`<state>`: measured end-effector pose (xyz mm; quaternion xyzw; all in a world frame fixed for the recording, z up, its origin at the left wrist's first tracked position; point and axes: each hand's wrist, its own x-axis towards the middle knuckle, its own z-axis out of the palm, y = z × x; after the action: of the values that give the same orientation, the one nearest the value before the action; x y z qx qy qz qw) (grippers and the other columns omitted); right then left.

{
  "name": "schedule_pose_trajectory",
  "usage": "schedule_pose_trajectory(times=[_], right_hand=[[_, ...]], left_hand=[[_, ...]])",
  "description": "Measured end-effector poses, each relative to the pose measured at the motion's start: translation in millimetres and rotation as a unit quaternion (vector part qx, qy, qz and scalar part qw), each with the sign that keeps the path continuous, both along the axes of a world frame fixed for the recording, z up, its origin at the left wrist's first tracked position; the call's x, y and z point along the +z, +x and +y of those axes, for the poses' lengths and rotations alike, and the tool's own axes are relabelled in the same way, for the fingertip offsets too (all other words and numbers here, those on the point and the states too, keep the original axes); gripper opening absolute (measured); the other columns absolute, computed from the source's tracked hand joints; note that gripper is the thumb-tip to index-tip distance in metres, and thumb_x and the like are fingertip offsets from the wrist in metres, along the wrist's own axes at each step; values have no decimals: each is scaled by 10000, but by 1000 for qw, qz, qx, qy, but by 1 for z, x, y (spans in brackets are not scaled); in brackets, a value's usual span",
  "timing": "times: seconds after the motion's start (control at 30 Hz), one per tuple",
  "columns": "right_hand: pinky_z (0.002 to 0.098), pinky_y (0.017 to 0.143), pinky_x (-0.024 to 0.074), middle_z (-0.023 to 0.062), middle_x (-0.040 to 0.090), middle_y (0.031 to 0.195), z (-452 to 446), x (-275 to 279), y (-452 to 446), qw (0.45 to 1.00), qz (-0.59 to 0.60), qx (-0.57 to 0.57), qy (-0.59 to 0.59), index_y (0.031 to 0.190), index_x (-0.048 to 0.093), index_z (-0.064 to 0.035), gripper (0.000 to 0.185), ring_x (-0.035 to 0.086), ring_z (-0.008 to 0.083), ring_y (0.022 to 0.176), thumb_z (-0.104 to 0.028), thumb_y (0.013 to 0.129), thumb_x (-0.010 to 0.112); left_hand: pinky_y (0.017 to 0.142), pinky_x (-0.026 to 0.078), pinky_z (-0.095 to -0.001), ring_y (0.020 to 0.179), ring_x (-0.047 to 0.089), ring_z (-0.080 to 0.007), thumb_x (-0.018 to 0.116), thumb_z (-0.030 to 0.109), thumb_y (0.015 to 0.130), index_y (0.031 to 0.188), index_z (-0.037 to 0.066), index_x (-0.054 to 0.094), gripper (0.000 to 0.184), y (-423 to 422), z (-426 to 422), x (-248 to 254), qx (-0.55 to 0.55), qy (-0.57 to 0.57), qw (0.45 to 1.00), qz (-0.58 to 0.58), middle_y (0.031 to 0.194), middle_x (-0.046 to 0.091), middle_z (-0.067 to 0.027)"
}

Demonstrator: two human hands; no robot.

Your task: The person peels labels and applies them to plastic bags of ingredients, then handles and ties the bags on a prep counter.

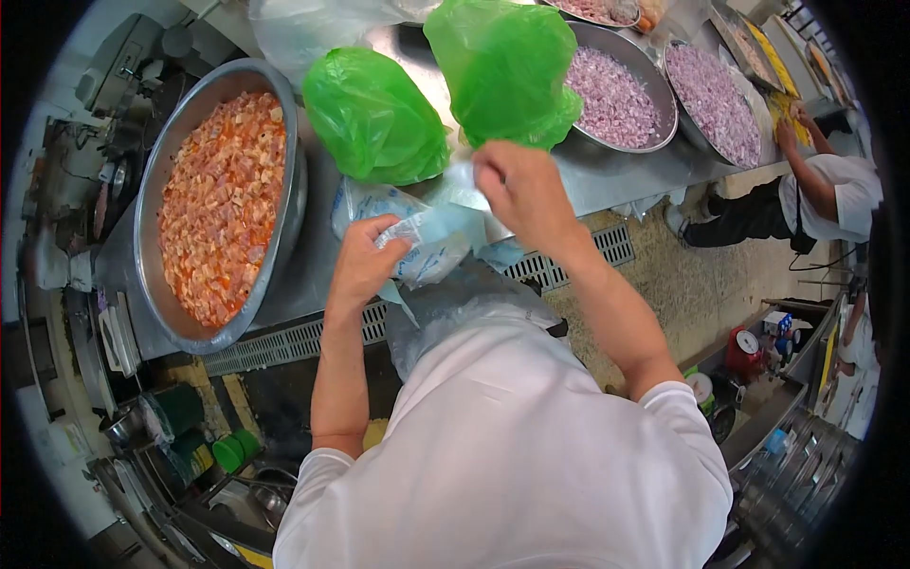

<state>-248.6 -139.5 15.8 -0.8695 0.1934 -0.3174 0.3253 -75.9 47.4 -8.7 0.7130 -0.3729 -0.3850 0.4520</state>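
My left hand [363,263] pinches the edge of a crumpled clear plastic packet with blue print [438,248], held in front of my body at the table's edge. My right hand [524,192] is curled closed just above and to the right of the packet; whatever its fingers hold is hidden. Beyond my hands lie two puffed green plastic bags, a left one [372,119] and a larger right one [500,71]. To the left stands a big metal basin [296,175] of diced meat in orange-red sauce [223,209].
Metal bowls of chopped pinkish-purple onion [611,100] [711,100] stand at the right along the steel table [607,185]. A co-worker in a white shirt [834,190] works at the far right. Below the table edge runs a floor grate [588,261]. A red scale [746,351] sits lower right.
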Motion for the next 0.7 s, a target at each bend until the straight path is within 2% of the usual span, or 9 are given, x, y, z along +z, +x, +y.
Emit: schedule_pose_trajectory(times=[0.07,0.17,0.3,0.5,0.6,0.7], right_hand=[[414,656,505,182,663,796,-15,17,18,997,-40,-38,-48,906,669,19,117,656,353,736,-67,856,607],[415,673,515,182,677,821,-30,35,60,984,-125,-56,-112,915,682,13,127,665,351,750,-72,855,610],[425,701,527,173,692,849,-49,36,108,978,-141,-83,-129,924,693,3,132,668,354,766,-80,857,615],[482,699,521,149,661,839,-58,32,129,970,-160,-88,-161,881,662,-32,96,650,358,813,-114,840,630],[479,701,525,139,661,842,-63,32,130,962,-177,-100,-182,898,667,-35,103,650,351,814,-112,836,638],[471,708,528,130,658,837,-66,33,131,954,-199,-103,-200,913,676,-44,108,647,344,809,-103,825,651]], left_hand=[[650,472,-263,720,581,-86,646,73,844,1030,-61,663,230,3,1,2,44,-45,998,-27,792,665,-31],[662,480,-246,730,600,-87,659,87,875,1056,-60,651,234,2,-6,19,100,-125,987,27,808,678,-49],[673,466,-204,743,584,-47,659,146,940,1030,-31,665,198,18,-4,34,98,-95,989,-63,843,657,-17],[650,466,-225,729,577,-59,657,144,938,984,-47,668,197,23,-2,35,139,-129,976,-106,796,659,-35],[693,467,-207,762,592,-48,647,134,942,1021,-31,666,184,25,-1,37,138,-136,978,-78,854,663,-16],[702,479,-215,760,608,-66,641,114,921,1044,-37,652,195,23,0,48,121,-191,972,61,877,666,-31]])
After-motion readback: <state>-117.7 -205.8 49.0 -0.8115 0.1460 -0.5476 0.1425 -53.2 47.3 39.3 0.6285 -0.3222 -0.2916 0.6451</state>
